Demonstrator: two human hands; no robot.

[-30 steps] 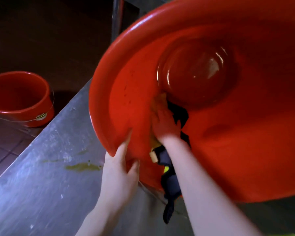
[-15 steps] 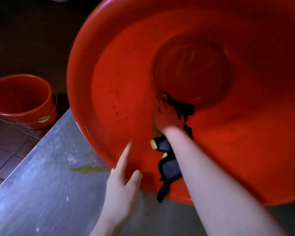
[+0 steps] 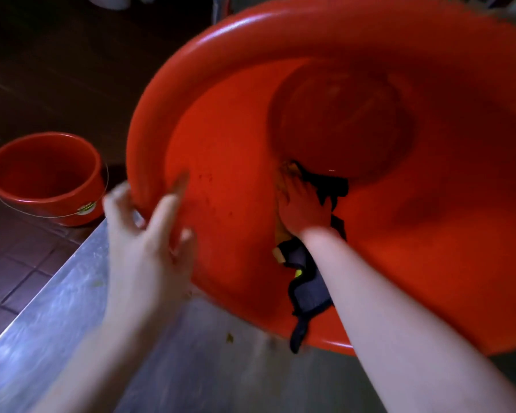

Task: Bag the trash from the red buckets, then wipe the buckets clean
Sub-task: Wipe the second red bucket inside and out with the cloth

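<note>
Left hand [image 3: 149, 234] has shifted from the lower rim to clasp the left rim of the tilted red bucket [image 3: 429, 234] on the surface [image 3: 57, 308], fingers curled round it; right hand [image 3: 303, 211] keeps flat fingers pressing the cloth [image 3: 309, 290] inside, so wiping likely continues

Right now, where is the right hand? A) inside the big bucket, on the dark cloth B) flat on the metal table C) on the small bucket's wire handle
A: the right hand presses the dark cloth against the inner wall of the big bucket.
</note>
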